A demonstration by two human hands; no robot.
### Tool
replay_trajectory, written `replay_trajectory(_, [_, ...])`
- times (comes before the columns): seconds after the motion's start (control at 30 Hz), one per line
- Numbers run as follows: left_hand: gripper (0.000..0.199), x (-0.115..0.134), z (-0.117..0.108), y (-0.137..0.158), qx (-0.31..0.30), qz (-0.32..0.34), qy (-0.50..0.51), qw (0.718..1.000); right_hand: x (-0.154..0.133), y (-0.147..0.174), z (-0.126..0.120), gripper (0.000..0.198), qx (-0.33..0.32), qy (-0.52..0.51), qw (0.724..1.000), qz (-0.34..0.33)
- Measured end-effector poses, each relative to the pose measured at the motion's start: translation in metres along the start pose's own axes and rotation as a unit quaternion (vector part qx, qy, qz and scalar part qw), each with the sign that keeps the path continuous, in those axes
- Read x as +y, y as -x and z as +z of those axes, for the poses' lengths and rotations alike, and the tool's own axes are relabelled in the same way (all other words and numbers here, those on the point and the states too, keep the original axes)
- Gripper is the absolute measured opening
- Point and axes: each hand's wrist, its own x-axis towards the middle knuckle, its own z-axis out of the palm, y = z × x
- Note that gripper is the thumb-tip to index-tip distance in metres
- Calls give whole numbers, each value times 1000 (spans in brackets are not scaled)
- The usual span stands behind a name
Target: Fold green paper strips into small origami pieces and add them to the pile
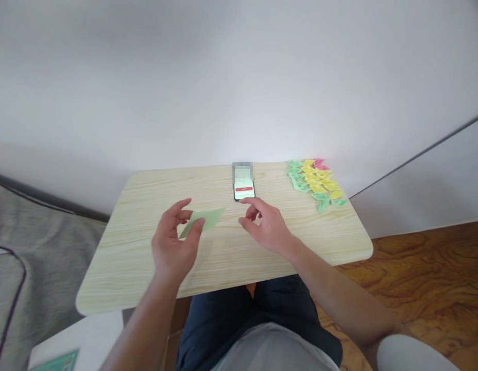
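Observation:
A light green paper sheet (211, 218) is pinched between the thumb and fingers of my left hand (175, 242), held above the left middle of the table. The sheet is tilted and its right corner points toward my other hand. My right hand (268, 224) hovers to the right of the paper, thumb and index finger apart, with nothing between them. Just beyond its fingertips lies a phone (244, 189) with a lit screen and a red bar on it. Folded paper pieces (318, 180) in green, yellow and pink lie grouped at the table's right end.
The pale wood-grain table (138, 257) has rounded corners and stands against a white wall (239, 82). Grey fabric (65, 257) with a dark cable lies to the left. A white surface (88, 337) bearing a green item sits low at left. Wooden floor (428, 273) shows at right.

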Motion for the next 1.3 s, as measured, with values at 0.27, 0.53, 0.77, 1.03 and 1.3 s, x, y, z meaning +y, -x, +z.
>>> replay_trajectory(0.27, [22,23,23,43,-51,223,107,968,-12,19,-11,17,17,-40,999,-22])
replay_trajectory(0.53, [34,3,31,64,-130,209,51,968,17,64,-29,16,5,-72,995,74])
replay_trajectory(0.77, [28,-5,42,66,-144,223,48,963,36,66,-26,23,-9,-34,997,70])
replay_trajectory(1.03, [24,-6,55,78,-190,201,-22,961,41,75,-32,33,-18,113,993,-21])
replay_trajectory(1.3, [16,-2,58,81,-201,159,-24,966,35,86,-38,51,-95,67,993,1])
